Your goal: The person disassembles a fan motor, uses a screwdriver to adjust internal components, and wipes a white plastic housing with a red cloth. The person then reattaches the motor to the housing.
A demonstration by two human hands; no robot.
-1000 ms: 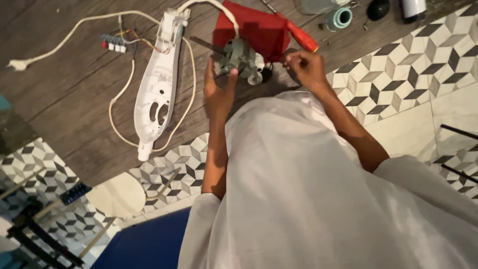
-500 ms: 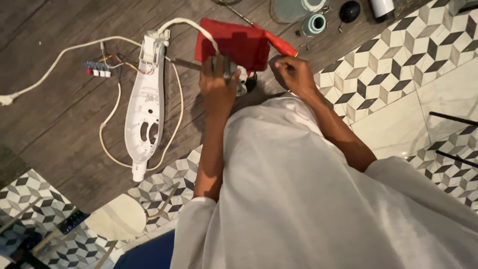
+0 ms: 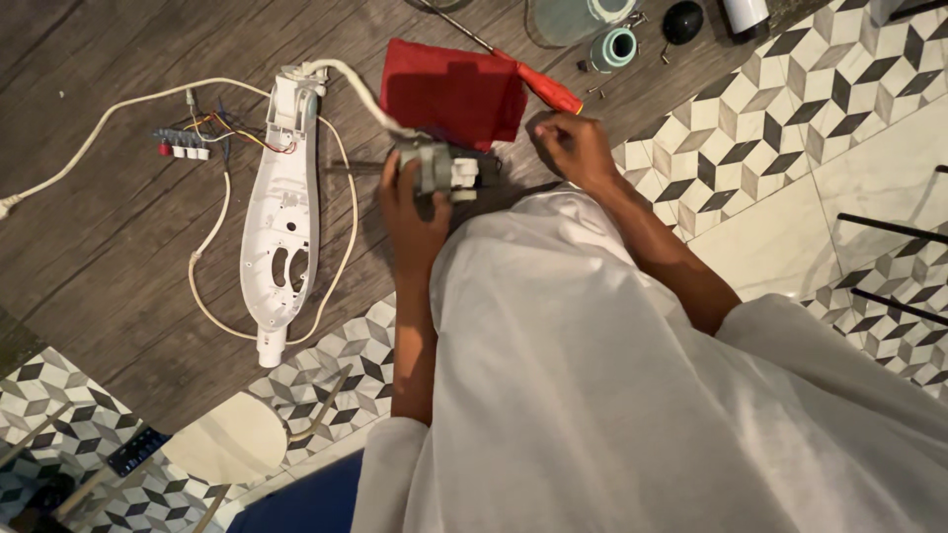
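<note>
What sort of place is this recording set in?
Probably a home floor used for a repair: wood-look flooring beside patterned tiles, where the left hand holds a small motor near an opened white appliance casing and a red-handled screwdriver.

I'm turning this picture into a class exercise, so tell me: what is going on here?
A person in a white garment sits over a dark wooden floor, taking apart a small appliance. The left hand grips a grey metal motor block joined to a white cord. The right hand rests on the floor beside a red-handled screwdriver, fingers curled. A long white plastic housing shell lies open to the left, loose coloured wires at its top. A red cloth lies just beyond the motor.
</note>
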